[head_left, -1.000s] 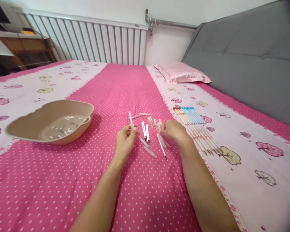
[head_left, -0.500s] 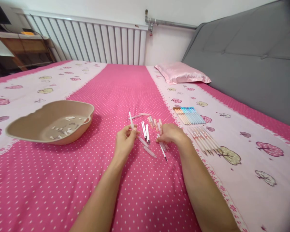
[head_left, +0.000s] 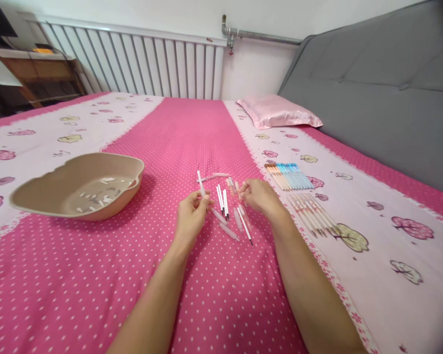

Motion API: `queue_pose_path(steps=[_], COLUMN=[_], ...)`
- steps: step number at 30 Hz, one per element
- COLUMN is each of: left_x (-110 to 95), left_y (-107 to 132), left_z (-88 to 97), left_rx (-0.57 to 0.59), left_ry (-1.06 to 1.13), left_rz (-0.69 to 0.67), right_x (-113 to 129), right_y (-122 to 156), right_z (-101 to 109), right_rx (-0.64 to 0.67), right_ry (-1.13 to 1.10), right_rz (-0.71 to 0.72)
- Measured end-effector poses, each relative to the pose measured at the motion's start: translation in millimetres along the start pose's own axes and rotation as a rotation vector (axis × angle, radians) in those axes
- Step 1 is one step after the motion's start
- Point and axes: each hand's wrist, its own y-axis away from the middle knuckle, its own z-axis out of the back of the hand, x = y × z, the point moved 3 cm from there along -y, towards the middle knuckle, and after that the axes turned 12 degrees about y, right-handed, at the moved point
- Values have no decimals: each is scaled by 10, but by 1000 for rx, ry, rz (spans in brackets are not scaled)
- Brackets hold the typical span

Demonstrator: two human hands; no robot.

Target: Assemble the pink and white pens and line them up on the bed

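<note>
1. The pink bedspread is stretching beneath both hands and everything around them.
2. The grey headboard is standing well off to the right hand's right.
3. The tan basin is sitting well to the left of the left hand, staying where it was.
4. The pink pillow is lying well beyond the right hand.
5. The right hand is differing most: half a second ago it was reaching lower, over the clear barrels; now its bent fingers are meeting the pink pieces farther out. Whether they are grasping one, I cannot tell.
6. The left hand is keeping its pose, pinching a pale pen tube that is pointing up and away.
7. Two neat rows are resting to the right hand's right: blue and orange pens farther out, clear pens nearer its wrist.
8. The clear barrels are lying just nearer the body than the right hand, shifted leftward and uncovered; one is now showing left of a lone refill.
9. White refills with dark tips are lying between the hands, unchanged.
10. Small pink pieces are clustering at the right hand's fingertips, some now covered by them.
</note>
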Motion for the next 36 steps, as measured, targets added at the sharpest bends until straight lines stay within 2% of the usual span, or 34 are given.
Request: queue_pose_path(steps=[2,4,13,17,24,29,36], left_x=[4,5,4,11,8,-3,-11], left_y=[-1,-1,-8,-13,-12,-4,-3], left_z=[1,1,0,4,3,-1,0], left_rx=[2,4,7,10,12,7,10], left_ry=[5,9,20,36,37,31,29], left_rz=[3,1,-5,-16,-9,10,12], right_x=[-4,13,136,162,179,170,161], right_y=[-28,-64,-186,-203,-230,-208,-215], right_z=[-4,-46,-378,-460,-412,-448,-469], right_rx=[-102,-145,-76,-64,-115,-77,-93], right_ry=[-25,-27,95,91,78,73,69], right_rz=[-8,25,305,294,234,255,285])
